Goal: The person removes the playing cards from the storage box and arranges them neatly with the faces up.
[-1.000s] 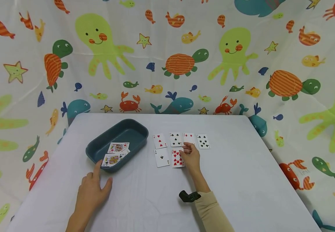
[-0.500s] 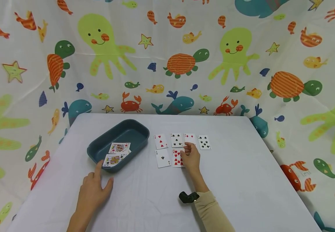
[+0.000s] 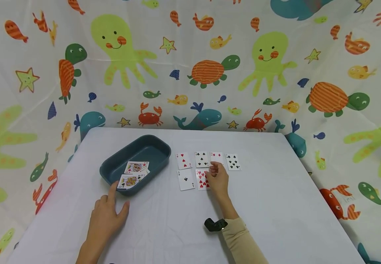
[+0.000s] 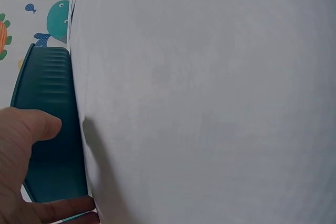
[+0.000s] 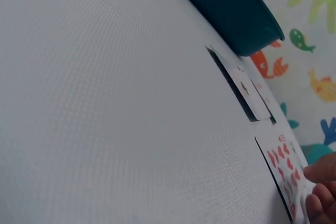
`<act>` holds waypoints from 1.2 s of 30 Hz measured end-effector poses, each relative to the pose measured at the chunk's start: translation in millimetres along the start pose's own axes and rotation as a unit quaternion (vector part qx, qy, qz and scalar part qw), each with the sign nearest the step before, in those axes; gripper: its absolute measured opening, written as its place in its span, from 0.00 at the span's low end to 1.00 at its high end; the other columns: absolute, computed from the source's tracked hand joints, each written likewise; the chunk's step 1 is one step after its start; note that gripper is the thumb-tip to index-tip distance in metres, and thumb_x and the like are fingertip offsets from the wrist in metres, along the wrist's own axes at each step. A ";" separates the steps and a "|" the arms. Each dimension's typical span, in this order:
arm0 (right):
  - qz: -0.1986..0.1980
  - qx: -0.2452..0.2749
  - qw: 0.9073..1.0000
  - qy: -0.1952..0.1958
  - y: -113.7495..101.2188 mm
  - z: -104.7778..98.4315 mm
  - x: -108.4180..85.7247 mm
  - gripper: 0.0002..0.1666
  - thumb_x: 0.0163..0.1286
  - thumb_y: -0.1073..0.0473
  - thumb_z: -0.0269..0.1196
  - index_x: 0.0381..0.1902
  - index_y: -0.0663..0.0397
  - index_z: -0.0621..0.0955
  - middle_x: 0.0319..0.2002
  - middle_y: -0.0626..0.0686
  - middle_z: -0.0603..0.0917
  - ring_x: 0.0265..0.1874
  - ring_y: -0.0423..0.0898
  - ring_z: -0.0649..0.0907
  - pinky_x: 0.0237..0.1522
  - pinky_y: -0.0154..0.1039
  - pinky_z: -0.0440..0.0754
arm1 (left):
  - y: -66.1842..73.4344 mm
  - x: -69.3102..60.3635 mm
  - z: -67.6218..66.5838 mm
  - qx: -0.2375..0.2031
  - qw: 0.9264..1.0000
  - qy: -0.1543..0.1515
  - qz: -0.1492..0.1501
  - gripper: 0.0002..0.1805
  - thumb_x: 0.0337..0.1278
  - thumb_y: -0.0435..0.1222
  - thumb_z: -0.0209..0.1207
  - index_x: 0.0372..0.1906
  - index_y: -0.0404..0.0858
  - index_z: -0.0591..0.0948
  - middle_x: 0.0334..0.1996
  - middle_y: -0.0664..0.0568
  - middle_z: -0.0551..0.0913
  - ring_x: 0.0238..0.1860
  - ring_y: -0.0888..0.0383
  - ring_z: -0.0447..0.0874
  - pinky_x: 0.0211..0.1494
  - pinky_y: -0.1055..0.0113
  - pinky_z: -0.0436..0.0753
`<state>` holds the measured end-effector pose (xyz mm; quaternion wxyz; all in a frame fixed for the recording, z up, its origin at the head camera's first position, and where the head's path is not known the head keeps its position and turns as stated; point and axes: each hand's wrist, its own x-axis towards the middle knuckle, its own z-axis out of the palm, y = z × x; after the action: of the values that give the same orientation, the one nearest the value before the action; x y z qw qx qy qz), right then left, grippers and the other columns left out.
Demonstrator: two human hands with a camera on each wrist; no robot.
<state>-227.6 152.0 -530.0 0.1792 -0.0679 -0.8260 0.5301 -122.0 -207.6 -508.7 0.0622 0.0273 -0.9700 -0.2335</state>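
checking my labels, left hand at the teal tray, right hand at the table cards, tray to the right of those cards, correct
No: the teal tray is left of the table cards, as the head view shows. Left hand and right hand are as stated.

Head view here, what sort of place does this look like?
Probably an indoor tabletop set up for recording or play, though the room beyond is hidden. A sea-creature cloth hangs behind a white-covered table, with playing cards beside and inside a dark teal tray.
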 end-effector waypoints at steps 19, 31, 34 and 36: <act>-0.021 0.109 0.993 -0.049 -54.1 14.8 -5.9 0.25 0.64 0.65 0.72 0.57 0.64 0.80 0.48 0.65 0.84 0.45 0.55 0.84 0.49 0.38 0.82 | 4.4 -6.8 -5.5 0.002 1.000 0.021 -0.001 0.43 0.60 0.43 0.64 0.77 0.36 0.58 0.43 0.24 0.77 0.43 0.32 0.77 0.38 0.39 0.76; -0.075 0.149 0.974 -0.151 -99.4 57.6 -23.4 0.26 0.66 0.58 0.72 0.59 0.60 0.80 0.51 0.59 0.85 0.51 0.56 0.84 0.53 0.48 0.83 | 6.2 -10.3 -2.3 -0.004 1.000 0.024 0.004 0.43 0.60 0.43 0.64 0.77 0.36 0.59 0.43 0.25 0.78 0.42 0.33 0.77 0.39 0.38 0.77; -0.086 0.154 0.967 -0.186 -106.2 67.6 -28.2 0.27 0.66 0.57 0.72 0.60 0.61 0.79 0.53 0.59 0.84 0.54 0.59 0.83 0.56 0.52 0.82 | 8.3 -10.3 -1.8 -0.003 1.000 0.009 -0.008 0.44 0.61 0.43 0.64 0.78 0.37 0.58 0.45 0.25 0.78 0.44 0.34 0.77 0.41 0.39 0.77; -0.091 0.157 0.961 -0.210 -109.6 74.9 -30.9 0.27 0.66 0.57 0.72 0.60 0.60 0.79 0.54 0.58 0.84 0.55 0.58 0.83 0.56 0.51 0.81 | 9.3 -10.4 -1.4 0.000 1.000 0.003 -0.015 0.44 0.62 0.44 0.63 0.78 0.37 0.57 0.45 0.25 0.78 0.44 0.34 0.77 0.42 0.39 0.77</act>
<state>-218.0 31.9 -466.2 0.0574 0.1494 -0.7545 0.6365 -111.7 -199.1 -504.4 0.0613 0.0422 -0.9692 -0.2347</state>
